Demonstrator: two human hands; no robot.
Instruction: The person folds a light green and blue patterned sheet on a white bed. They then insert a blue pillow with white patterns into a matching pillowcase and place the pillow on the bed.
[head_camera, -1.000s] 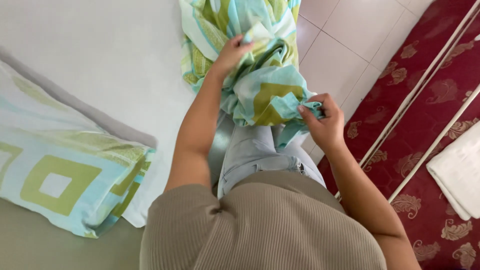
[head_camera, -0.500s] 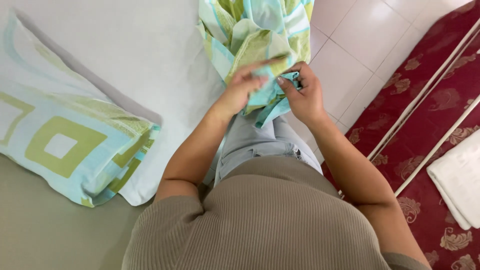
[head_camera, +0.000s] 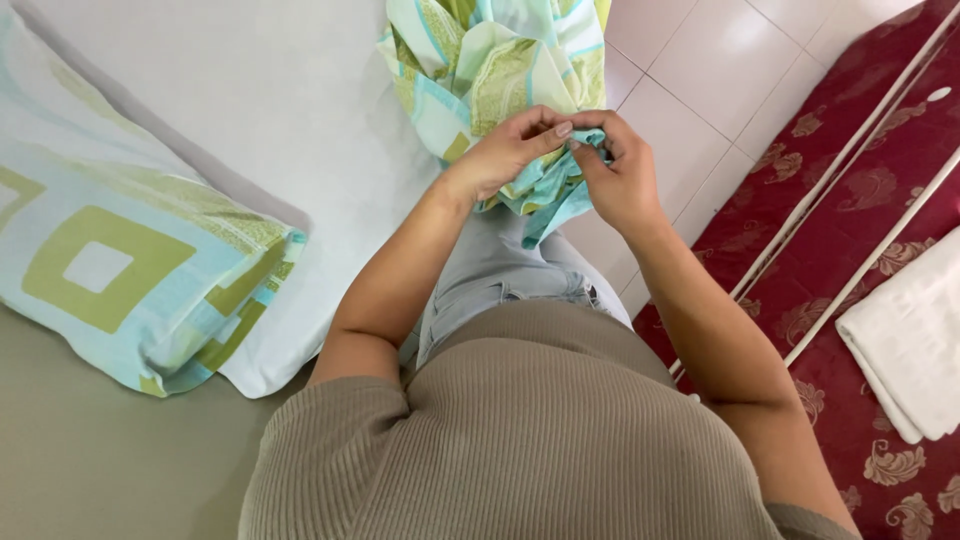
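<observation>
A crumpled patterned cloth (head_camera: 490, 60) in teal, green and white hangs in front of me, over the edge of the white sheet. My left hand (head_camera: 505, 150) and my right hand (head_camera: 618, 175) meet at its lower edge and both pinch the same teal corner between fingers and thumb. The cloth's top runs out of the frame. My own grey-trousered legs show just below the hands.
A pillow (head_camera: 120, 260) in a matching square-patterned case lies at the left on a white sheet (head_camera: 250, 110). White floor tiles (head_camera: 700, 70) lie beyond my hands. A dark red patterned mat (head_camera: 850, 180) with white rails sits right, with a folded white towel (head_camera: 910, 340) on it.
My hands have come together: the left dropped from high on the cloth, the right rose from the lower corner, and both now pinch one corner. The view shifted right.
</observation>
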